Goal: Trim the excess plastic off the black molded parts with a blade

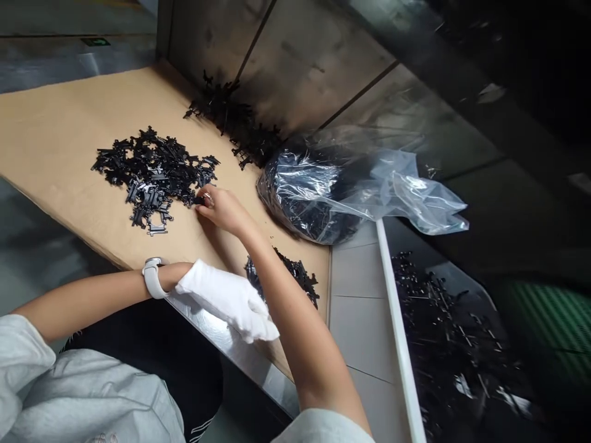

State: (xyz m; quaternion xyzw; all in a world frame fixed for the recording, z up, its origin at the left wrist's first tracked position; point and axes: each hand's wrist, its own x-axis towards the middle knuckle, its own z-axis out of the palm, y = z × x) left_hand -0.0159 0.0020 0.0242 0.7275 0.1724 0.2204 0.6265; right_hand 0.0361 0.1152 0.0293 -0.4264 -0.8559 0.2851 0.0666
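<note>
My right hand point(220, 208) is bare and reaches across the brown cardboard sheet point(55, 135). Its fingertips pinch a small black plastic part point(199, 200) at the right edge of a flat pile of black plastic parts point(152, 172). My left hand point(228, 299) wears a white glove and lies near the table's front edge, under my right forearm. Its fingers are curled loosely; what they hold, if anything, is hidden. A pale watch point(152, 278) sits on my left wrist. A small heap of black parts point(295, 277) lies just behind the gloved hand.
A second heap of black parts point(235, 123) lies against the back wall. A clear plastic bag point(337, 191) full of black parts rests at the cardboard's right end. To the right, a white-rimmed bin point(397, 332) holds more black parts. A metal table edge point(240, 357) runs along the front.
</note>
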